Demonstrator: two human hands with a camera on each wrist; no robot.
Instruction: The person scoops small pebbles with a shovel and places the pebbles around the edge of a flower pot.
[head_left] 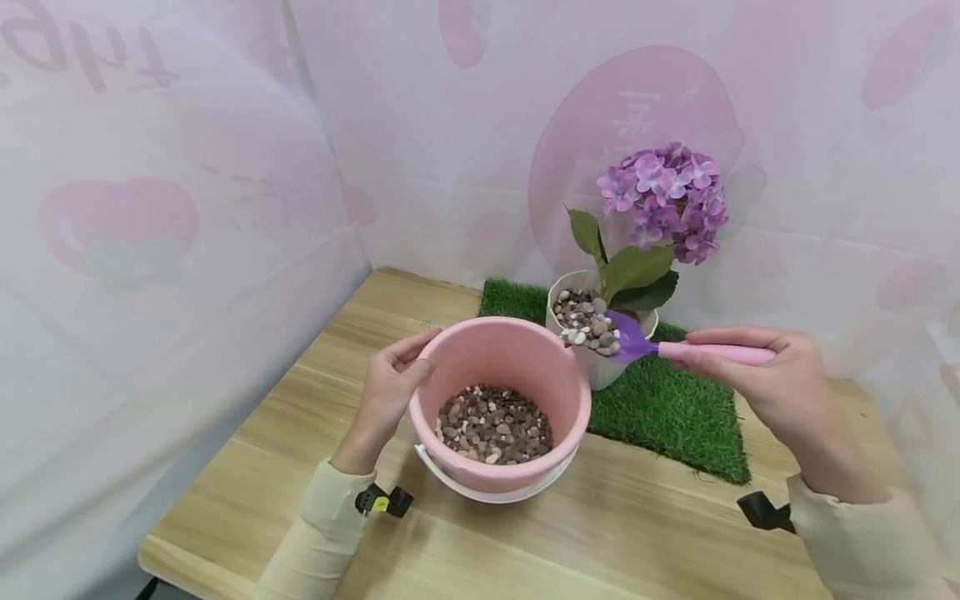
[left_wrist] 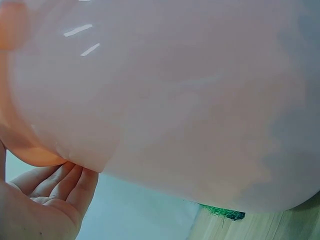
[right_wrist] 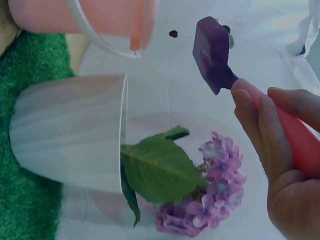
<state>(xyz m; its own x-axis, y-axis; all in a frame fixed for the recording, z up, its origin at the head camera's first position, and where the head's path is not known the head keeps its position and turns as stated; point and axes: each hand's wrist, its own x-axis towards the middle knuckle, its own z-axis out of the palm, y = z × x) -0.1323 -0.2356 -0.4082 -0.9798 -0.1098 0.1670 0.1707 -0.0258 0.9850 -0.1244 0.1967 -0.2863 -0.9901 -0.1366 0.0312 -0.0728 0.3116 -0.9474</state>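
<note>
A pink bucket (head_left: 498,329) with a white handle stands on the table, a layer of mixed pebbles (head_left: 495,425) in its bottom. My left hand (head_left: 390,379) holds its rim at the left, the thumb over the edge and the fingers (left_wrist: 75,187) against the outside. In my right hand (head_left: 783,392) I grip the pink handle of a small trowel (right_wrist: 212,55). Its purple blade carries a heap of pebbles (head_left: 592,332), raised between the bucket and the white flowerpot (right_wrist: 70,130). One dark pebble (right_wrist: 173,33) shows in mid-air beside the blade in the right wrist view.
Pebbles lie in the flowerpot around a purple hydrangea (head_left: 667,200) with green leaves. The pot stands on a green turf mat (head_left: 675,425) on the wooden table (head_left: 315,442). Printed white cloth (head_left: 450,167) hangs behind and to the left.
</note>
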